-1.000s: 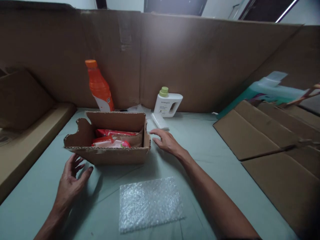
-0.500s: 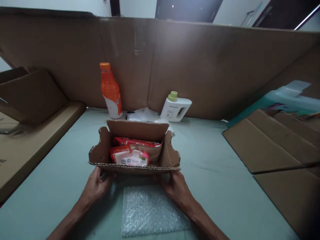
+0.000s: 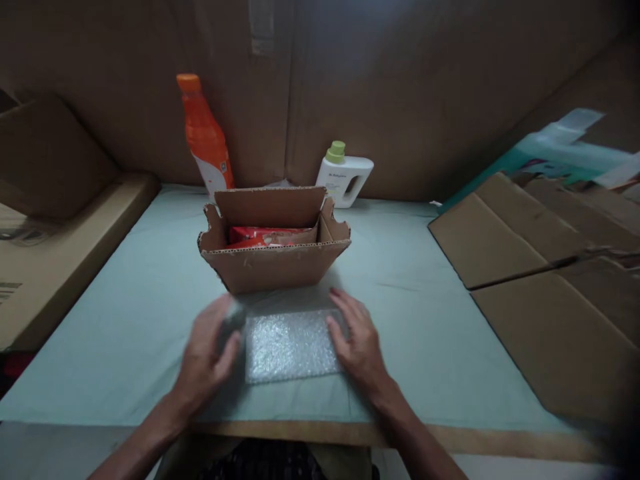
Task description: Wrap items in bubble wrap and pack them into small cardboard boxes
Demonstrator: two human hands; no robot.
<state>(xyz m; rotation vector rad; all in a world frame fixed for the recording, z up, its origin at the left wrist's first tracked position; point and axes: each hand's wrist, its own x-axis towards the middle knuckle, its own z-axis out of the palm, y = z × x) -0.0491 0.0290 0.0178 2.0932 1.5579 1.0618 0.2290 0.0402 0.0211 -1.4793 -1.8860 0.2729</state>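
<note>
A folded sheet of bubble wrap (image 3: pixel 293 347) lies flat on the pale green cloth, between my two hands. My right hand (image 3: pixel 359 343) is at the sheet's right edge, thumb and fingers apart. Just off the left edge, my left hand (image 3: pixel 207 357) is a little blurred, its thumb spread from curved fingers and nothing seen in its grasp. Beyond them stands an open cardboard box (image 3: pixel 275 270), untouched. Inside it, red packets (image 3: pixel 260 235) show above the front wall; their lower parts are hidden.
Behind the box stand an orange bottle (image 3: pixel 205 137) and a white jug with a green cap (image 3: pixel 345 177). Flattened cardboard (image 3: pixel 545 327) and a teal bottle (image 3: pixel 540 150) are at the right. A large carton (image 3: pixel 65 260) lies left. A cardboard wall (image 3: pixel 400 100) closes the back.
Both hands have let go of the box, which now stands farther back, and have come down beside the bubble wrap. The camera view has tilted downward, showing the table's front edge.
</note>
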